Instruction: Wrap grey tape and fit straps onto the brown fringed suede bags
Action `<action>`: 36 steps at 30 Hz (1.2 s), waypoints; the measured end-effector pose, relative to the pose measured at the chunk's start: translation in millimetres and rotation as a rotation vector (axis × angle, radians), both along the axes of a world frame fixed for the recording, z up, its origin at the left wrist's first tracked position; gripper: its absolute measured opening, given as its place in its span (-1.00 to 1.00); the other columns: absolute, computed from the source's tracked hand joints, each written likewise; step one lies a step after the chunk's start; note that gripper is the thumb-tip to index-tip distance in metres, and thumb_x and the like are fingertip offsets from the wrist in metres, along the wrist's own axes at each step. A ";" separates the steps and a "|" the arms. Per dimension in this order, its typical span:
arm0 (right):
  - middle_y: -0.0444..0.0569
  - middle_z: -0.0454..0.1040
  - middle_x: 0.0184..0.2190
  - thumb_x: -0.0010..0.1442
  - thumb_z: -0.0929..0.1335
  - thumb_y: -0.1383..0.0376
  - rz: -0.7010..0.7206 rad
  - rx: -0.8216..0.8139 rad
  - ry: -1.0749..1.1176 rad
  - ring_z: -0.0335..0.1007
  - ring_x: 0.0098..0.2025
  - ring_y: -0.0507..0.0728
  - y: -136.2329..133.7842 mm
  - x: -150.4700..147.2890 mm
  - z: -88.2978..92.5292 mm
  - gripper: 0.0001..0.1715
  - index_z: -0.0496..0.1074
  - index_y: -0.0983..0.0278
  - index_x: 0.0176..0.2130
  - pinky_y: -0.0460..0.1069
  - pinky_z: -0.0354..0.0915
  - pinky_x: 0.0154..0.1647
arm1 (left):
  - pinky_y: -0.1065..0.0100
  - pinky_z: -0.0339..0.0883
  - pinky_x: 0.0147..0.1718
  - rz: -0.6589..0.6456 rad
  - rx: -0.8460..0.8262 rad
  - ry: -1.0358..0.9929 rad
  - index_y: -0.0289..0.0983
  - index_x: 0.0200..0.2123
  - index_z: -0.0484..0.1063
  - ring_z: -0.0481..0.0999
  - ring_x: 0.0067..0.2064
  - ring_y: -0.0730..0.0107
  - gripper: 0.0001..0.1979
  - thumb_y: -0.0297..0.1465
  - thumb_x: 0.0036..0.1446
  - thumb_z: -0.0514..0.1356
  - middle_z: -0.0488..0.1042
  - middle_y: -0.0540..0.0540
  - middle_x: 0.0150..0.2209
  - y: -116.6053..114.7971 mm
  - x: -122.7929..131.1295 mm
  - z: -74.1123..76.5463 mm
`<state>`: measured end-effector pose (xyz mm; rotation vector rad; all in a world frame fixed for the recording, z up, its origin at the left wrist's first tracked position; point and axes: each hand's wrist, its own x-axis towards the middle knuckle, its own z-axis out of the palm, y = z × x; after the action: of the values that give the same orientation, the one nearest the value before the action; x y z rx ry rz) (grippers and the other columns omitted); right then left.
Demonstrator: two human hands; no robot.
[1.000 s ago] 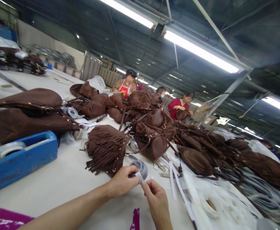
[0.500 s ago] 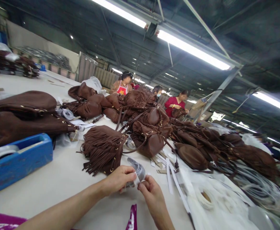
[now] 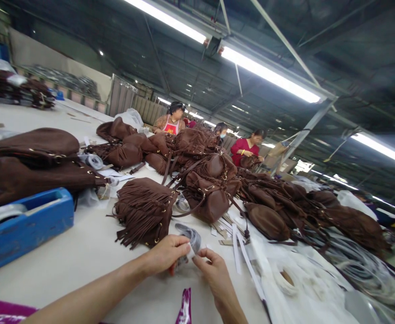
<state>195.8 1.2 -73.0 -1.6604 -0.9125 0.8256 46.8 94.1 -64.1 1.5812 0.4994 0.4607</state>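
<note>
My left hand [image 3: 166, 254] is closed around a coiled grey strap wrapped in clear plastic [image 3: 193, 235], just above the white table [image 3: 99, 265]. My right hand [image 3: 215, 274] pinches at a small white strip [image 3: 191, 252] on the near side of the coil, its thumb and forefinger together. Whether that strip is paper or tape I cannot tell. Something orange-red peeks out under my left fingers, mostly hidden. Just beyond my hands a brown fringed bag [image 3: 145, 209] lies on its side with gold eyelets showing.
A blue tape dispenser [image 3: 28, 231] stands at the left, near more brown bags [image 3: 35, 173]. A large heap of brown bags [image 3: 211, 198] spreads across the table. To the right lie white strips [image 3: 236, 247], a white roll [image 3: 287, 282] and clear-wrapped straps [image 3: 356, 256]. Several people work beyond.
My right fingers have shifted slightly on the white strip, and the coil has turned a little in my left hand. Orange-red now shows below it. The view has tilted slightly.
</note>
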 end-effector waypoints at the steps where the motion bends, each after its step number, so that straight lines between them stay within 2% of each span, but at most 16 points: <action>1: -0.21 0.36 -0.66 -0.12 0.46 0.14 0.019 -0.002 0.032 0.09 -0.60 -0.02 -0.8 -1.7 3.3 -0.71 0.44 0.31 -0.47 -0.09 0.01 -0.54 | 0.53 0.06 -0.75 0.001 0.010 0.007 -0.27 -0.40 0.31 0.16 -0.69 0.53 -0.66 -0.08 0.06 0.07 0.14 0.13 -0.69 -0.9 -0.4 1.3; 3: -0.19 0.39 -0.62 -0.13 0.46 0.20 0.062 0.020 0.112 0.10 -0.57 -0.03 -2.7 -5.0 10.1 -0.75 0.47 0.34 -0.45 -0.11 0.01 -0.53 | 0.54 0.07 -0.75 -0.003 0.042 0.027 -0.27 -0.41 0.30 0.18 -0.69 0.53 -0.68 -0.11 0.08 0.06 0.15 0.12 -0.68 -2.8 -1.7 4.7; 6: -0.29 0.20 -0.70 -0.20 0.47 0.27 0.076 -0.017 0.333 -0.03 -0.63 -0.09 -5.3 -9.3 15.4 -0.79 0.44 0.33 -0.49 -0.14 -0.09 -0.60 | 0.53 0.07 -0.76 -0.020 0.093 0.042 -0.26 -0.41 0.28 0.23 -0.70 0.52 -0.74 -0.17 0.10 0.03 0.19 0.11 -0.65 -5.0 -5.2 9.4; 8: -0.34 0.09 -0.72 -0.22 0.50 0.24 0.063 -0.045 0.511 -0.07 -0.66 -0.10 -6.1 -12.6 14.4 -0.72 0.41 0.31 -0.48 -0.16 -0.11 -0.62 | 0.53 0.08 -0.77 -0.033 0.099 0.044 -0.25 -0.37 0.27 0.26 -0.70 0.50 -0.79 -0.22 0.10 0.03 0.22 0.10 -0.61 -5.4 -7.8 11.0; 11: -0.37 0.09 -0.69 -0.26 0.57 0.17 0.013 -0.020 0.699 -0.08 -0.66 -0.12 -4.7 -20.3 8.9 -0.56 0.40 0.29 -0.42 -0.18 -0.07 -0.62 | 0.53 0.12 -0.77 -0.052 0.069 0.015 -0.23 -0.26 0.25 0.30 -0.69 0.51 -0.80 -0.26 0.06 0.08 0.29 0.09 -0.52 -4.8 -10.2 11.0; 13: -0.40 0.06 -0.70 -0.35 0.62 0.17 -0.021 0.029 0.764 -0.15 -0.68 -0.15 -2.0 -26.3 3.6 -0.47 0.39 0.28 -0.41 -0.19 -0.11 -0.64 | 0.53 0.13 -0.76 -0.055 0.023 -0.009 -0.22 -0.20 0.20 0.31 -0.69 0.52 -0.74 -0.28 0.03 0.12 0.34 0.08 -0.47 -3.8 -9.1 8.6; 17: -0.43 0.01 -0.69 -0.37 0.64 0.15 -0.030 0.170 0.796 -0.31 -0.68 -0.17 4.1 -31.7 -9.6 -0.41 0.34 0.26 -0.42 -0.19 -0.22 -0.68 | 0.55 0.12 -0.76 0.045 -0.109 -0.011 -0.20 -0.22 0.06 0.31 -0.73 0.55 -0.66 -0.33 -0.02 0.16 0.38 0.09 -0.47 -2.7 -0.5 -2.5; 20: -0.44 -0.01 -0.68 -0.33 0.63 0.12 -0.027 0.202 0.792 -0.39 -0.67 -0.17 5.8 -28.6 -17.7 -0.40 0.32 0.25 -0.40 -0.19 -0.26 -0.69 | 0.53 0.21 -0.74 0.096 -0.163 -0.033 -0.20 -0.25 0.05 0.35 -0.71 0.55 -0.60 -0.36 -0.11 0.22 0.40 0.08 -0.43 -4.3 4.2 -8.4; 24: -0.44 -0.04 -0.68 -0.30 0.62 0.09 -0.003 0.207 0.788 -0.46 -0.66 -0.16 4.1 -23.9 -20.1 -0.42 0.31 0.24 -0.42 -0.20 -0.28 -0.69 | 0.51 0.27 -0.71 0.080 -0.219 -0.017 -0.22 -0.25 0.09 0.38 -0.68 0.53 -0.54 -0.52 -0.24 0.24 0.45 0.04 -0.41 -6.0 1.0 -1.3; 26: -0.45 -0.08 -0.68 -0.25 0.61 0.09 0.038 0.213 0.781 -0.46 -0.65 -0.15 2.5 -22.9 -19.1 -0.45 0.31 0.24 -0.42 -0.19 -0.29 -0.70 | 0.49 0.29 -0.68 0.048 -0.238 0.022 -0.23 -0.25 0.13 0.40 -0.67 0.51 -0.59 -0.54 -0.20 0.21 0.45 0.04 -0.44 -4.8 -2.1 6.1; 30: -0.43 -0.06 -0.67 -0.18 0.60 0.12 0.107 0.203 0.764 -0.45 -0.64 -0.14 0.1 -21.7 -18.6 -0.50 0.30 0.24 -0.44 -0.18 -0.27 -0.69 | 0.36 0.36 -0.58 -0.025 -0.295 0.173 -0.26 -0.16 0.22 0.39 -0.69 0.38 -0.75 -0.47 0.03 0.08 0.34 0.08 -0.67 -1.0 -3.6 14.5; 33: -0.43 -0.09 -0.68 -0.17 0.59 0.11 0.122 0.196 0.756 -0.45 -0.65 -0.14 -0.6 -20.3 -19.3 -0.51 0.30 0.23 -0.45 -0.17 -0.26 -0.69 | 0.34 0.34 -0.60 -0.001 -0.229 0.215 -0.26 -0.15 0.33 0.34 -0.72 0.34 -0.75 -0.43 0.09 0.02 0.26 0.08 -0.76 -0.3 -2.5 12.6; 36: -0.44 -0.12 -0.68 -0.18 0.59 0.11 0.155 0.192 0.762 -0.46 -0.66 -0.14 -1.0 -19.0 -19.6 -0.50 0.29 0.22 -0.46 -0.17 -0.26 -0.69 | 0.42 0.25 -0.66 0.074 -0.014 0.171 -0.27 -0.27 0.45 0.32 -0.71 0.38 -0.77 -0.44 0.03 0.03 0.33 0.01 -0.69 -0.4 -4.9 10.3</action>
<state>176.8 0.2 -92.6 -0.9806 -0.5530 1.3070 41.9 93.7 -53.9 1.6007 0.6923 0.3786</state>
